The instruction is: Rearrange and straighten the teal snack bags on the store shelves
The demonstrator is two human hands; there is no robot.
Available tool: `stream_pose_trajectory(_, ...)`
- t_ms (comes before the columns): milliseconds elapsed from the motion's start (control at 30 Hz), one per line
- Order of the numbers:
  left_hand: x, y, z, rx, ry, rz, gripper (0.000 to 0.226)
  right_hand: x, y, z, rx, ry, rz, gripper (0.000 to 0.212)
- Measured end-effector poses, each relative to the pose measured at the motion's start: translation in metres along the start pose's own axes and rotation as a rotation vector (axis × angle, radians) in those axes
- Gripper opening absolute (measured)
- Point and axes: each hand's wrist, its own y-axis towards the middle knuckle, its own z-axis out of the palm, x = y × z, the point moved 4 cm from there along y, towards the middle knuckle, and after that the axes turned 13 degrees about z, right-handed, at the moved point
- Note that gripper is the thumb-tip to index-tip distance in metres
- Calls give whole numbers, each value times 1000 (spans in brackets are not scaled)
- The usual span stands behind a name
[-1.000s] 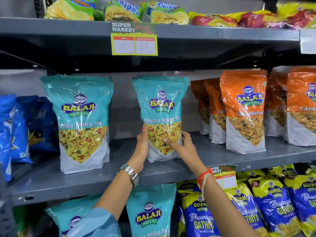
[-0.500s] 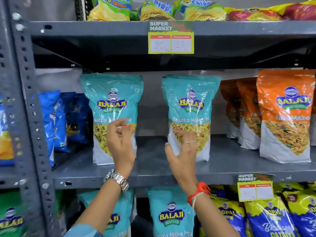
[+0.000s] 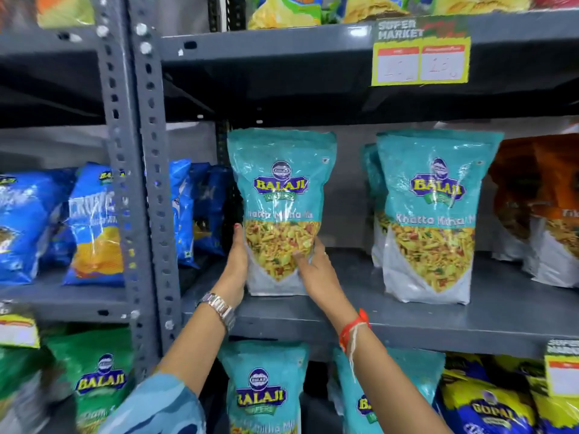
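A teal Balaji snack bag [image 3: 282, 189] stands upright at the left end of the grey middle shelf [image 3: 407, 317]. My left hand [image 3: 236, 264] presses its lower left edge and my right hand [image 3: 316, 270] holds its lower right corner. A second teal bag [image 3: 434, 214] stands upright to the right, with another teal bag partly hidden behind it. Two more teal bags [image 3: 266, 389] sit on the shelf below, partly covered by my forearms.
A grey perforated upright post [image 3: 138, 183] stands just left of the held bag. Blue chip bags [image 3: 94, 227] fill the neighbouring bay on the left. Orange bags [image 3: 545, 208] stand at the right. A yellow price tag [image 3: 419, 54] hangs from the upper shelf edge.
Both hands left the right-hand teal bag and moved to the left teal bag, now gripping its lower sides. The camera view has swung to the left.
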Motion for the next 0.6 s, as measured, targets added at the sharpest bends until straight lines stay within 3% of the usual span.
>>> stream_pose_trajectory(100, 32, 21, -7, 3, 64, 10, 104, -1, 7, -2, -15, 78, 46, 45)
stream_pose_trajectory(133, 38, 24, -8, 2, 71, -2, 105, 0, 8, -3, -27, 98, 62, 43)
stream_pose_trajectory(233, 17, 4, -1, 6, 161, 18, 61, -2, 8, -3, -55, 130, 87, 35)
stream_pose_trajectory(600, 12, 2, -3, 106, 142, 76, 57, -2, 0, 0, -73, 118, 106, 38)
